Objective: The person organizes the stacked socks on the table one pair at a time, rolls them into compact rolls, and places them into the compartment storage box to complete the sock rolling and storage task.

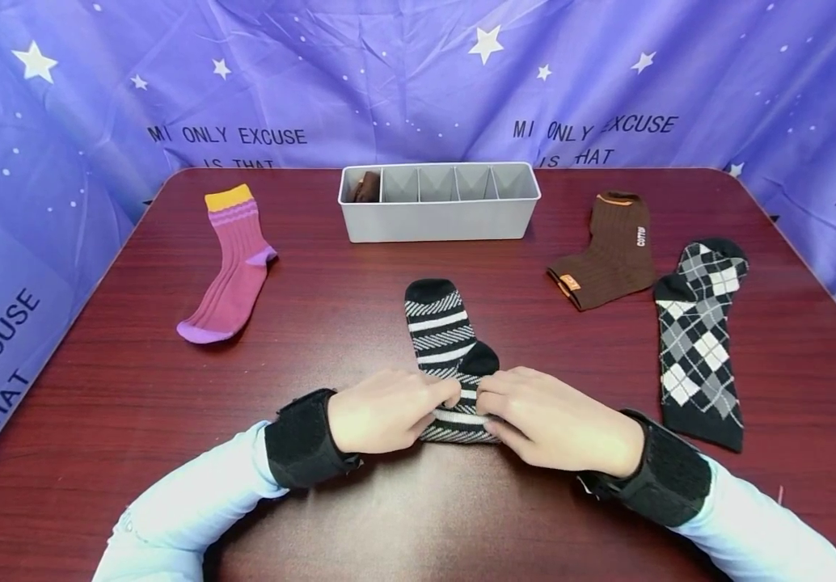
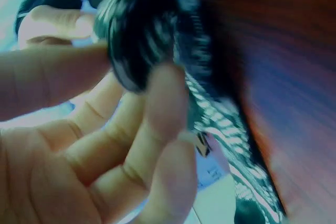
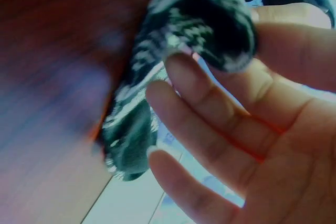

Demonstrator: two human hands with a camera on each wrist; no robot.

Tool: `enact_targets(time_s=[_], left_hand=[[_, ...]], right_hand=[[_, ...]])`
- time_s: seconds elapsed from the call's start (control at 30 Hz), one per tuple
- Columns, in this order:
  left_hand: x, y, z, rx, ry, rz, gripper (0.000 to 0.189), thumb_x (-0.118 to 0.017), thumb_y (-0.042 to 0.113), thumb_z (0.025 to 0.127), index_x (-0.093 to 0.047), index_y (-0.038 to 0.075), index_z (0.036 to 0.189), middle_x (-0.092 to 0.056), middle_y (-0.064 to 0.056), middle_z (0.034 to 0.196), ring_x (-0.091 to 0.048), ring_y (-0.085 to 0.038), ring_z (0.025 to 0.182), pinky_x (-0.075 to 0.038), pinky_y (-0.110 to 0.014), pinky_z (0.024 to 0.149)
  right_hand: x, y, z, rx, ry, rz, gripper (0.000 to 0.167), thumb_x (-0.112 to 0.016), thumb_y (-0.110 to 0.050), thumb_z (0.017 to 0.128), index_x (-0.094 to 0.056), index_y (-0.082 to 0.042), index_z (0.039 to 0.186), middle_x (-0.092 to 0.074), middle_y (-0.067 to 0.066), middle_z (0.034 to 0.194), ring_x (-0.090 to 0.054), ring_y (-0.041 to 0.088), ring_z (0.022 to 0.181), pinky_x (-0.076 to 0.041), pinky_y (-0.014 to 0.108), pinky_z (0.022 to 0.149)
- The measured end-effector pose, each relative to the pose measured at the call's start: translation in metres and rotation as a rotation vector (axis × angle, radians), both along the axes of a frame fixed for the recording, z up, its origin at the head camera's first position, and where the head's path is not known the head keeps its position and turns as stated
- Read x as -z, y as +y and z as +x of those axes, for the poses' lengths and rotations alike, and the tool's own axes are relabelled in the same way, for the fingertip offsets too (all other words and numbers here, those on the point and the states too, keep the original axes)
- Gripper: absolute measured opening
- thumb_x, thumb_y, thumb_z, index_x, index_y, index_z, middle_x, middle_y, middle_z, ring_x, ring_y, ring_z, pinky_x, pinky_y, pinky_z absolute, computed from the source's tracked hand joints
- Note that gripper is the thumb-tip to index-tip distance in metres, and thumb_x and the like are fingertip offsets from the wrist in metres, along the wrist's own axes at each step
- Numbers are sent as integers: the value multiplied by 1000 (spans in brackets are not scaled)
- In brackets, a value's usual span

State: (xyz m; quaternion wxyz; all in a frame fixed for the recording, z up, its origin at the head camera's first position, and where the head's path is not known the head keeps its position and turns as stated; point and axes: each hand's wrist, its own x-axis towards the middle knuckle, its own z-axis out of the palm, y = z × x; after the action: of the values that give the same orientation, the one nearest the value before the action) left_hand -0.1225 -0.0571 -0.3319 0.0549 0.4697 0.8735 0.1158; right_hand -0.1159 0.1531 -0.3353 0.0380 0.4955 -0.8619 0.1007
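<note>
A black-and-white striped sock (image 1: 440, 333) lies on the table with its black toe pointing away and its heel to the right. Its near end is rolled over into a thick curl, seen in the left wrist view as a dark roll (image 2: 139, 35). My left hand (image 1: 389, 410) pinches the left side of this roll between thumb and fingers. On the right side, my right hand (image 1: 559, 416) holds the curled edge (image 3: 231, 30) between thumb and index finger, its other fingers (image 3: 194, 124) spread along the sock.
Behind the striped sock stands a grey divided box (image 1: 438, 222), a rolled brown sock (image 1: 368, 187) in its leftmost compartment. A pink sock (image 1: 232, 275) lies at the left. To the right are a flat brown sock (image 1: 610, 255) and an argyle sock (image 1: 698, 347). A purple curtain (image 1: 418, 81) hangs behind the table.
</note>
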Motion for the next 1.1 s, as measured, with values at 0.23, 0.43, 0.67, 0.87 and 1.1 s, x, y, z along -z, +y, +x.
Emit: enact_targets(time_s=[0.23,0.43,0.67,0.87,1.1], left_hand=[[5,2,3,-12,239,88,9,-58,13,73,-57,17,80,-51,6,77,-50,-9,72,-43,-23,57],[3,4,5,-17,264,-13,26,-65,37,68,-60,18,87,-51,7,79,-51,-10,75,-44,-25,57],[7,4,4,-30,242,-10,24,-64,26,67,-55,15,87,-57,5,78,-55,-11,73,-45,-27,59],[6,2,2,-9,206,51,22,-59,19,67,-46,14,85,-54,6,63,-54,-10,62,-42,-28,52],[5,3,5,-6,184,18,20,-56,17,68,-51,16,88,-52,7,77,-51,-8,70,-43,-25,54]], right_hand=[[5,-1,-6,71,82,-50,6,-58,-20,76,-52,-19,79,-42,-11,71,-39,3,67,-36,23,64],[4,-1,-6,54,82,-50,14,-61,-30,74,-51,-21,76,-41,-12,72,-38,2,67,-35,24,63],[3,1,-7,25,57,2,32,-71,-33,59,-52,-18,80,-43,-10,77,-41,5,72,-36,27,68],[2,1,-5,-1,39,-2,18,-65,-22,66,-54,-18,80,-43,-10,75,-38,4,70,-36,25,66],[1,0,-4,-29,40,-10,9,-60,-15,72,-55,-18,80,-42,-10,73,-39,4,69,-36,23,65]])
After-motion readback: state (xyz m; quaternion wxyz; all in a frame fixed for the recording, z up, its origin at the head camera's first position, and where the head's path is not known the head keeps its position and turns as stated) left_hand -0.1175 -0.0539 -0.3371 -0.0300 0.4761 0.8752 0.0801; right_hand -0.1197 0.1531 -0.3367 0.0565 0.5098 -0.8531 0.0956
